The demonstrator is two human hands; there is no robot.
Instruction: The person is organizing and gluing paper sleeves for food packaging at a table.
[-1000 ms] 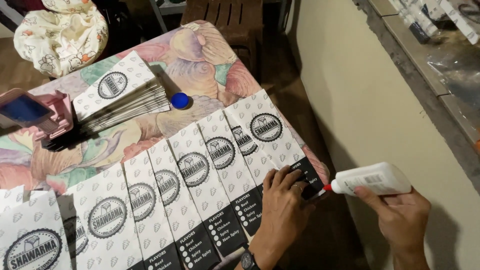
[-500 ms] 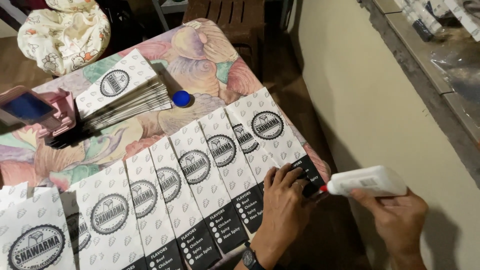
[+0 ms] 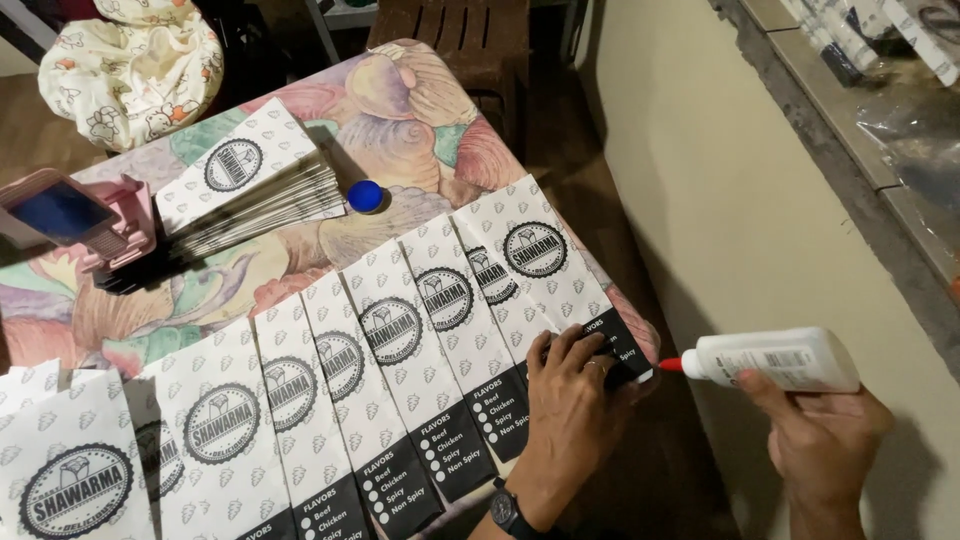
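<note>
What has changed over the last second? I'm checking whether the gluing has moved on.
Hardly anything: the white glue bottle in the right hand stays at the rightmost printed paper bag. The left hand still presses that bag's dark end. The bag stack and blue cap stayed put.

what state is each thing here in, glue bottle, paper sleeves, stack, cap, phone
glue bottle: uncapped, held sideways in right hand, red tip at the sleeve edge
paper sleeves: flat, overlapping in a row; left hand presses the end one
stack: fanned pile, untouched
blue cap: off, lying on the table
phone: propped in a pink stand
</note>
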